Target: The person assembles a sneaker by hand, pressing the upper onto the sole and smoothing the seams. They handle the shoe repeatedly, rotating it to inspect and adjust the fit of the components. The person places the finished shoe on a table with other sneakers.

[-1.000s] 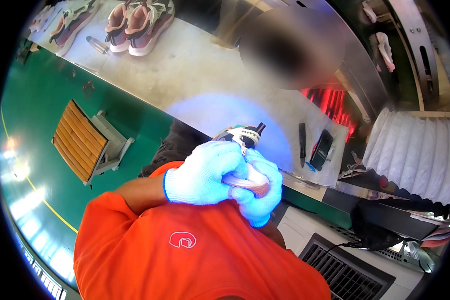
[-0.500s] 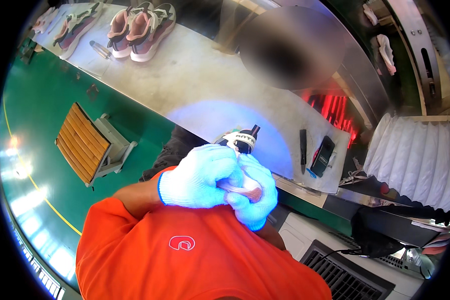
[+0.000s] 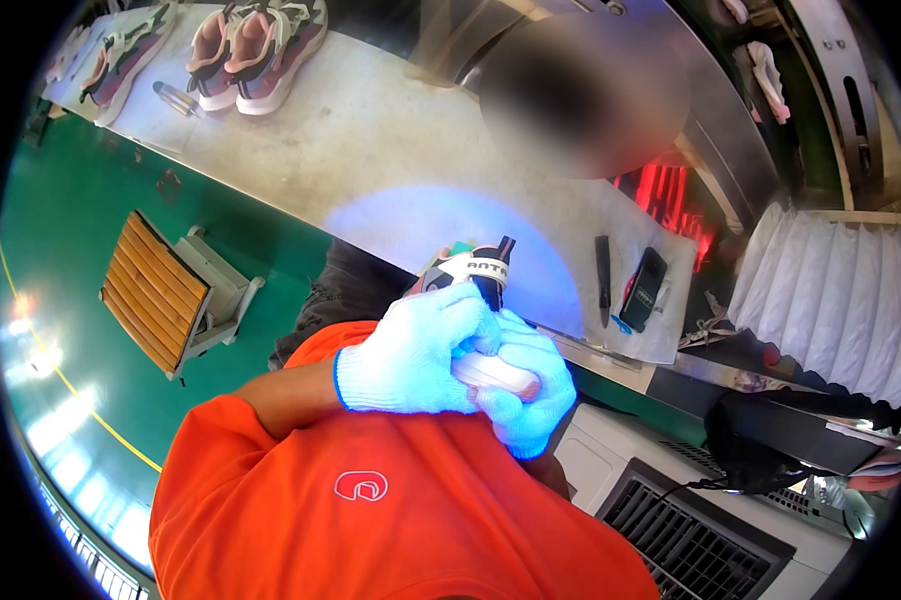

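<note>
Close to my chest, at the near edge of the worktable, I hold a sneaker (image 3: 486, 268) with both hands. Its dark pull tab and white lettered strap stick up beyond my fingers, and a pale pinkish end of the sole shows between my palms. My left hand (image 3: 400, 352), in a white knit glove, is closed around one side. Gloved likewise, my right hand (image 3: 532, 365) wraps the other side with curled fingers. Most of the shoe's middle is hidden by the gloves. A blue light falls over the hands and the shoe.
On the worktable (image 3: 370, 130) stand a pair of pink-grey sneakers (image 3: 255, 60), another sneaker (image 3: 125, 65) and a small tube-like item (image 3: 176, 98). A black slim tool (image 3: 602, 280) and a phone (image 3: 644, 290) lie right. Red-lit strips, a white pleated curtain (image 3: 820, 310) and a wooden-topped stool (image 3: 155, 290) surround me.
The sneaker has turned slightly in my hands, showing more of its upper and the pale sole end. My right hand has shifted a little right. The view has moved slightly.
</note>
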`<state>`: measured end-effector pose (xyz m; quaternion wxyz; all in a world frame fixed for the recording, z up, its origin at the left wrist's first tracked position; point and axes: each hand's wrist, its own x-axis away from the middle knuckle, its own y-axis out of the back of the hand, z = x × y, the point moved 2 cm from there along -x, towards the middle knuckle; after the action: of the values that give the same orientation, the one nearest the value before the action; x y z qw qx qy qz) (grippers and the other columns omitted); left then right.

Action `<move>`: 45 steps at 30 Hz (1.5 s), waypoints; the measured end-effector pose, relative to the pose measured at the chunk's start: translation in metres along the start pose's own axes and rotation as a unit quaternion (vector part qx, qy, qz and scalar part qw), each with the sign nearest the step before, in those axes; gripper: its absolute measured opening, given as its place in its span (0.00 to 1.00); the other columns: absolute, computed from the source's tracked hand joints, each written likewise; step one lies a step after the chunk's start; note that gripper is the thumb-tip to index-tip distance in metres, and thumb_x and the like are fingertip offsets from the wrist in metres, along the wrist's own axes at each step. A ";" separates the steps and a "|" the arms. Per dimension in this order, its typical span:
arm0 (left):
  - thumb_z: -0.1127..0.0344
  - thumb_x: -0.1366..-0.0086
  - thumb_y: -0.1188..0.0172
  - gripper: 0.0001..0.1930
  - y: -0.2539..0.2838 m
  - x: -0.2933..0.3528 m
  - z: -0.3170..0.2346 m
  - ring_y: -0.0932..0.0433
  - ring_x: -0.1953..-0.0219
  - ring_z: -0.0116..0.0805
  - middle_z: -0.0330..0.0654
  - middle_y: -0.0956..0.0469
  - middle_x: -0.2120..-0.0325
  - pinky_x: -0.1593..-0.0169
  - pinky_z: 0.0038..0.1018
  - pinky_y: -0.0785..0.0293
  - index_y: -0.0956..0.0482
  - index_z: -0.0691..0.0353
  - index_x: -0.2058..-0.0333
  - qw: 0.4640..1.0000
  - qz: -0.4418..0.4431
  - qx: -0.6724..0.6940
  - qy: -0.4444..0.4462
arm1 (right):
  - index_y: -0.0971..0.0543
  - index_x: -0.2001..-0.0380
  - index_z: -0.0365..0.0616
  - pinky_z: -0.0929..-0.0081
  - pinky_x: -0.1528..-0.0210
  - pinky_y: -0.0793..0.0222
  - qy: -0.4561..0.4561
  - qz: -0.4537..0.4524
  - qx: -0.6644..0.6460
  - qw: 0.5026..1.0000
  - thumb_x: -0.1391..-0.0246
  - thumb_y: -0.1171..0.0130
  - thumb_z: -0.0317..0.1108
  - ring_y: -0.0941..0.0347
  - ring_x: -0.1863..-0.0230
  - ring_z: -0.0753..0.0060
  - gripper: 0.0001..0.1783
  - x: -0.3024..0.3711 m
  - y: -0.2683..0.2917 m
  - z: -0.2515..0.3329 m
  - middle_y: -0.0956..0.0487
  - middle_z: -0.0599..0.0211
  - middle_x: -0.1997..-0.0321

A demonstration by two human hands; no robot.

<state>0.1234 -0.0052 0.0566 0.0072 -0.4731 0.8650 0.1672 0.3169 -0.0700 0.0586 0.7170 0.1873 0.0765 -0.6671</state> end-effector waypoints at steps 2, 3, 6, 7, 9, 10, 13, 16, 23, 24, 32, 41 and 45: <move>0.56 0.50 0.17 0.24 -0.004 0.002 0.003 0.14 0.55 0.48 0.45 0.18 0.59 0.52 0.39 0.16 0.17 0.55 0.58 1.000 0.002 0.004 -0.006 | 0.16 0.45 0.34 0.38 0.26 0.28 -0.010 0.010 0.028 1.000 0.45 0.19 0.33 0.15 0.38 0.43 0.27 -0.002 0.002 0.003 0.14 0.44 0.40; 0.56 0.50 0.17 0.24 -0.005 0.003 0.004 0.14 0.55 0.48 0.45 0.18 0.59 0.51 0.38 0.16 0.17 0.56 0.57 1.000 0.002 0.005 -0.013 | 0.16 0.45 0.34 0.38 0.26 0.28 -0.011 0.021 0.022 0.999 0.45 0.19 0.33 0.15 0.38 0.44 0.27 -0.004 0.003 0.003 0.13 0.44 0.41; 0.55 0.49 0.17 0.24 0.002 -0.003 0.004 0.14 0.52 0.47 0.44 0.18 0.60 0.49 0.37 0.17 0.17 0.56 0.57 0.999 0.013 0.015 -0.032 | 0.17 0.46 0.34 0.38 0.27 0.26 -0.008 0.038 0.031 0.999 0.46 0.20 0.30 0.14 0.39 0.44 0.26 -0.008 0.003 0.003 0.12 0.44 0.43; 0.55 0.49 0.17 0.24 0.004 -0.005 0.004 0.14 0.51 0.46 0.44 0.18 0.60 0.49 0.37 0.17 0.17 0.56 0.57 0.999 0.018 0.022 -0.038 | 0.17 0.46 0.34 0.38 0.27 0.26 -0.005 0.034 0.050 0.998 0.46 0.20 0.30 0.14 0.39 0.43 0.26 -0.009 0.002 0.004 0.12 0.44 0.44; 0.55 0.50 0.15 0.28 0.002 0.000 0.012 0.14 0.49 0.48 0.45 0.18 0.56 0.47 0.39 0.17 0.17 0.57 0.54 0.998 -0.011 0.019 -0.060 | 0.17 0.46 0.34 0.39 0.28 0.25 0.000 0.012 0.060 0.998 0.46 0.20 0.29 0.14 0.40 0.42 0.25 -0.011 0.000 0.005 0.12 0.42 0.44; 0.55 0.51 0.14 0.30 0.001 0.002 0.015 0.15 0.48 0.49 0.46 0.18 0.54 0.46 0.40 0.16 0.16 0.57 0.52 0.997 -0.025 0.016 -0.073 | 0.17 0.47 0.34 0.39 0.29 0.24 0.001 -0.006 0.051 0.999 0.46 0.20 0.30 0.14 0.40 0.41 0.25 -0.012 -0.003 0.004 0.12 0.42 0.44; 0.54 0.54 0.11 0.38 0.007 0.008 0.020 0.16 0.44 0.53 0.49 0.19 0.45 0.42 0.42 0.15 0.18 0.58 0.46 0.984 -0.153 0.033 -0.083 | 0.18 0.47 0.33 0.40 0.29 0.23 -0.007 -0.055 0.052 0.997 0.46 0.20 0.31 0.14 0.40 0.40 0.25 -0.009 -0.005 0.001 0.13 0.40 0.44; 0.52 0.58 0.09 0.38 -0.007 0.040 0.048 0.15 0.49 0.52 0.49 0.20 0.50 0.47 0.43 0.15 0.19 0.59 0.50 0.990 -0.135 -0.027 0.010 | 0.20 0.48 0.32 0.39 0.30 0.22 -0.011 -0.067 0.076 0.995 0.46 0.24 0.31 0.14 0.40 0.39 0.25 -0.007 -0.001 -0.002 0.13 0.40 0.46; 0.53 0.57 0.14 0.26 0.003 0.001 0.040 0.18 0.57 0.57 0.50 0.21 0.62 0.54 0.50 0.20 0.22 0.57 0.66 0.993 -0.029 -0.117 -0.015 | 0.19 0.46 0.31 0.47 0.32 0.19 -0.036 -0.146 -0.008 0.989 0.40 0.20 0.41 0.14 0.38 0.43 0.29 -0.009 0.006 -0.017 0.13 0.41 0.44; 0.54 0.55 0.17 0.23 0.008 -0.005 0.041 0.18 0.57 0.57 0.50 0.20 0.61 0.54 0.50 0.20 0.21 0.57 0.67 0.988 -0.034 -0.148 -0.032 | 0.19 0.45 0.31 0.49 0.32 0.20 -0.041 -0.160 -0.057 0.985 0.40 0.20 0.43 0.15 0.37 0.44 0.30 -0.004 0.009 -0.037 0.13 0.41 0.42; 0.58 0.60 0.15 0.26 0.020 -0.038 0.037 0.19 0.61 0.50 0.43 0.23 0.66 0.57 0.46 0.23 0.23 0.55 0.66 0.894 0.036 -0.439 -0.084 | 0.19 0.31 0.33 0.62 0.24 0.29 -0.119 0.052 -0.008 0.991 0.56 0.11 0.37 0.22 0.28 0.57 0.48 -0.013 0.018 -0.136 0.18 0.50 0.28; 0.58 0.64 0.13 0.27 0.014 -0.029 0.036 0.20 0.63 0.48 0.39 0.21 0.68 0.57 0.43 0.25 0.23 0.52 0.68 0.894 -0.050 -0.435 -0.096 | 0.17 0.34 0.33 0.64 0.28 0.27 -0.160 0.051 -0.060 0.984 0.52 0.13 0.34 0.19 0.32 0.62 0.42 -0.016 0.020 -0.125 0.14 0.52 0.33; 0.56 0.64 0.12 0.27 0.012 -0.030 0.031 0.20 0.62 0.48 0.39 0.20 0.67 0.55 0.43 0.26 0.20 0.51 0.67 0.883 -0.062 -0.450 -0.121 | 0.16 0.35 0.32 0.67 0.29 0.26 -0.271 0.106 -0.086 0.953 0.51 0.13 0.35 0.18 0.34 0.65 0.41 -0.011 0.026 -0.131 0.13 0.54 0.34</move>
<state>0.1258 0.0346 0.0357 -0.0915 -0.4541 0.6581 0.5935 0.3596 -0.0103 -0.0531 0.7909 -0.0558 -0.0835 -0.6036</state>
